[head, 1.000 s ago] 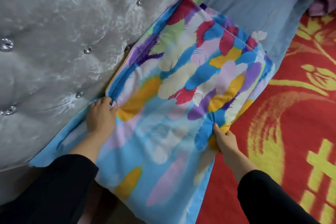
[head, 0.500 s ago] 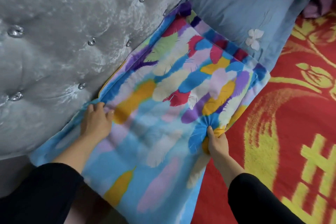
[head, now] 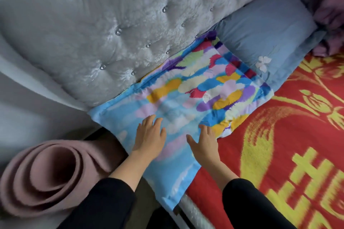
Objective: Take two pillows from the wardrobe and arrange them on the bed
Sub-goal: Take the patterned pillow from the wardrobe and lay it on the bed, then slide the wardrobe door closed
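Note:
A pillow with a bright feather print lies flat on the bed against the grey tufted headboard. Its near corner hangs over the bed's edge. A plain blue pillow with a small white flower lies beside it to the right, also against the headboard. My left hand rests flat on the near part of the feather pillow, fingers spread. My right hand lies flat on the pillow's right edge, fingers apart, holding nothing.
A red blanket with yellow patterns covers the bed. A rolled pink mat stands beside the bed at lower left. Purple bedding is bunched at the top right corner.
Both hands have let go of the feather pillow's edges and now lie flat and open on it. The pillow has settled flat against the headboard; the view has pulled back.

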Motion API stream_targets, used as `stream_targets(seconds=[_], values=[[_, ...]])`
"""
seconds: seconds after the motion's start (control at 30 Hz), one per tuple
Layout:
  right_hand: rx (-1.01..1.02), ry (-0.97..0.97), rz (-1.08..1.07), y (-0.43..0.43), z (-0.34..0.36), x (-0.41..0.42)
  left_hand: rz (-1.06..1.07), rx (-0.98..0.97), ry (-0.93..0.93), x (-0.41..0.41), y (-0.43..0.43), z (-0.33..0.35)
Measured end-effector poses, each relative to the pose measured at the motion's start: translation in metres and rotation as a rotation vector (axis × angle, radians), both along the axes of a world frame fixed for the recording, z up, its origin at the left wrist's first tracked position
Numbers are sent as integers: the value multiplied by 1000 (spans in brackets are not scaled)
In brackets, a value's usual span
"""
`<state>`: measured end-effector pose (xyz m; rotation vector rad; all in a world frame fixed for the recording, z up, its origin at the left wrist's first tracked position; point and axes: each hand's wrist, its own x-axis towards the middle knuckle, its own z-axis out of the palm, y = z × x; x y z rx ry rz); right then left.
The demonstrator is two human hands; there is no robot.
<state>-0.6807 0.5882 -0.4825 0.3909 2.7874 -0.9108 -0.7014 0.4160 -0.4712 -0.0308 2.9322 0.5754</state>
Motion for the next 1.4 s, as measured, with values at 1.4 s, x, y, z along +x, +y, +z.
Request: stream_targets(seconds=[1.4], values=[[-84, 712, 1608, -719, 350, 794, 1200, -122, 610, 966, -615, 320]])
